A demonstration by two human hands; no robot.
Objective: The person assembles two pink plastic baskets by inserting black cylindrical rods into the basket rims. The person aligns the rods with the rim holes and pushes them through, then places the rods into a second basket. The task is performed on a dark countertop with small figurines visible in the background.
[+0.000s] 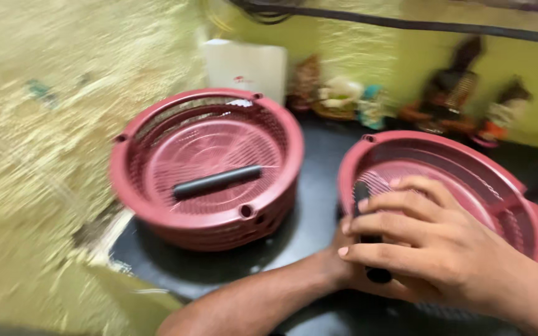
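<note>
Right hand [431, 242] fingers clamped on black tube [365, 211] at near rim of right maroon basket [530, 205]. Left hand [337, 270] mostly hidden beneath, fingers' state unclear. Risk: tube slips, basket tips off black worktop [319, 155] edge. Second tube [217, 182] loose in stacked baskets [151, 199]; may roll.

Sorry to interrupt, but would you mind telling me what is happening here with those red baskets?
A person is working at a dark countertop with two round red mesh baskets. The right hand wraps over a short black tube at the rim of the near basket, and the left hand sits beneath it, mostly hidden. A second black tube lies loose inside the far basket, which tops a stack of similar baskets. Small figurines line the wall behind.
</note>
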